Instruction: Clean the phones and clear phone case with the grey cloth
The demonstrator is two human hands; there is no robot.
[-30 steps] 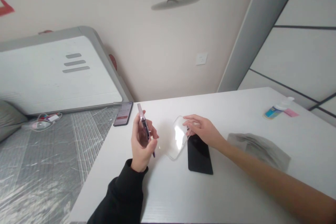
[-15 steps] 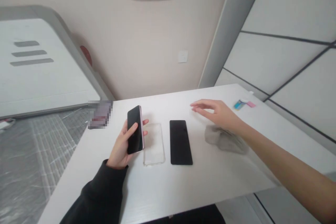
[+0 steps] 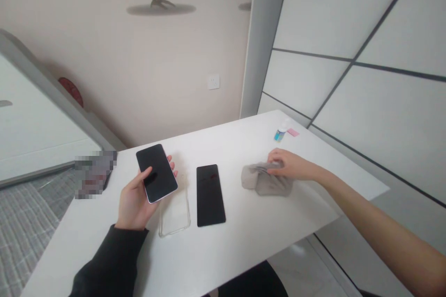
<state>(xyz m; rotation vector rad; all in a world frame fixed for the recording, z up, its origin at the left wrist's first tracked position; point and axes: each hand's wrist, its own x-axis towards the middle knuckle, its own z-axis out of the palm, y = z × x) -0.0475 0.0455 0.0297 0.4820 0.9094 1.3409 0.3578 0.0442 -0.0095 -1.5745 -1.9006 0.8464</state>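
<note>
My left hand [image 3: 135,202] is closed round a smartphone [image 3: 157,174] with a dark screen facing up and a pale pinkish edge; the thumb lies over the screen. Partly beneath that phone, a clear phone case [image 3: 175,216] lies on the white table. A second dark, flat phone-shaped slab [image 3: 210,195] rests beside the case, touched by neither hand. On the right, my right hand [image 3: 287,164] pinches the top of a crumpled grey cloth [image 3: 268,183], which still lies on the table.
Toward the back right of the white table [image 3: 240,250] stand a small bottle with a blue label [image 3: 279,135] and a pink piece [image 3: 293,132]. A blurred-out object [image 3: 95,174] sits at the left edge. A wall socket [image 3: 213,81] and white panels [image 3: 390,116] lie beyond.
My right hand has come down onto the grey cloth and taken hold of it. My left hand has turned the phone's screen more upward. The whole view has shifted to the right.
</note>
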